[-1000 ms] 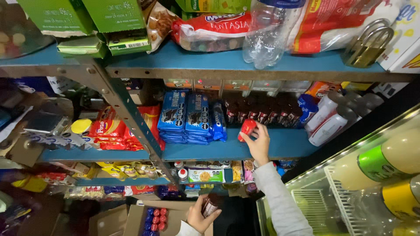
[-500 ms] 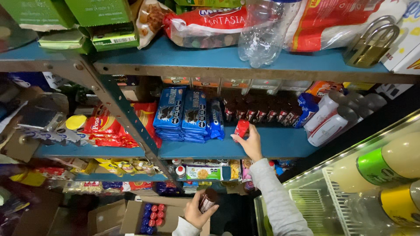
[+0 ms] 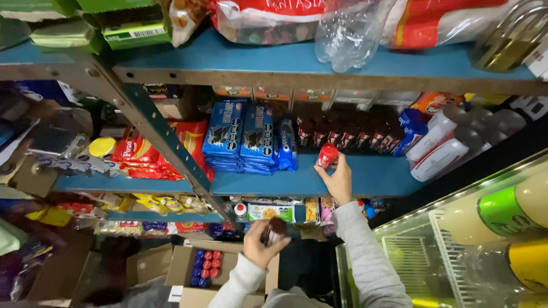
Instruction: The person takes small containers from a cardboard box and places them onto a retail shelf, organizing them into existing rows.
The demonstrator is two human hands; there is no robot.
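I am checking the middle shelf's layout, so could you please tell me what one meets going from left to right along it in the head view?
Red snack bags → blue biscuit packs → small red-capped container in the right hand → row of dark brown packets → white bottles with grey caps.

Glossy plastic biscuit packs (image 3: 240, 134), matt painted shelf (image 3: 377, 177), probably metal

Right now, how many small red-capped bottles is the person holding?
2: one red-capped bottle in the right hand at the blue shelf, one dark bottle in the left hand below.
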